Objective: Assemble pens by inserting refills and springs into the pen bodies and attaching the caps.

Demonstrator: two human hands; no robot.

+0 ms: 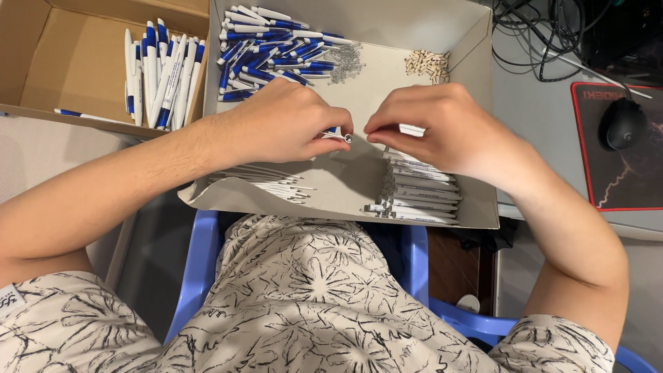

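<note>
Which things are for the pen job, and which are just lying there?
In use: left hand, right hand, pen part, tray, blue parts, springs, white barrels, refills, finished pens.
Lying about: mouse, mousepad, cables.

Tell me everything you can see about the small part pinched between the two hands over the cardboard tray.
The slim pen part with a silvery metal tip lies roughly level, its tip showing in the gap between the hands. The left hand pinches it between thumb and forefinger; the right hand meets it with its fingertips from the other side. Most of its body is hidden by the fingers. It hangs above the open cardboard tray, not touching it.
</note>
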